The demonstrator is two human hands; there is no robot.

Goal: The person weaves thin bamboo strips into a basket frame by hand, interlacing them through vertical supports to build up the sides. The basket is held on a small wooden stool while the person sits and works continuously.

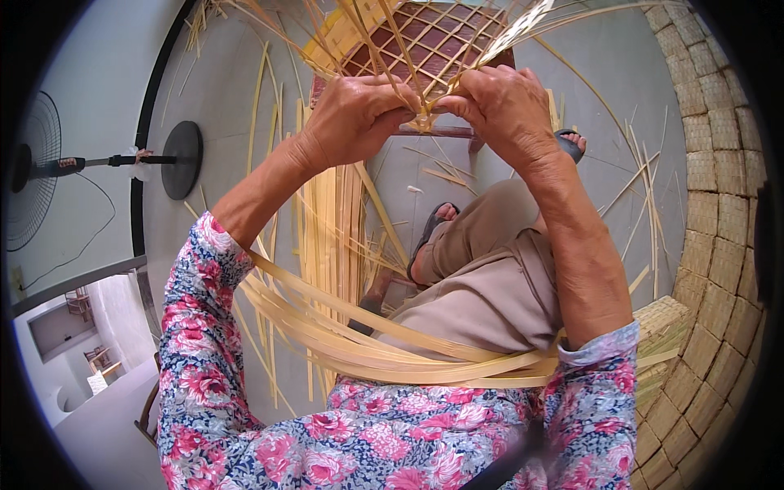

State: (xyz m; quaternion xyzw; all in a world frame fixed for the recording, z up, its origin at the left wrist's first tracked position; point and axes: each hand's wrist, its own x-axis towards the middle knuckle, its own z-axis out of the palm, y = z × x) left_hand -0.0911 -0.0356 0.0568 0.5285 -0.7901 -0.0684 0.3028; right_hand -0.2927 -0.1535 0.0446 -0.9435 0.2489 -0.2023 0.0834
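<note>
A lattice of woven bamboo strips (398, 42) with open, diamond-shaped gaps lies on a dark red wooden stool (490, 59). At its near corner my left hand (359, 114) pinches strips between thumb and fingers. My right hand (502, 106) grips the same corner from the other side, thumb and forefinger pressed together on a strip. Only a small gap parts the two thumbs. Loose strip ends rise from the weave past the upper edge of the view. A bundle of long, pale bamboo strips (392, 347) curves across my lap.
Long flat strips (331, 212) lie in a pile on the grey floor left of my legs, and thinner ones (649, 192) are scattered right. A standing fan (181, 160) is at the left. Stacked woven pieces (702, 237) line the right side. My sandalled foot (433, 233) rests below the stool.
</note>
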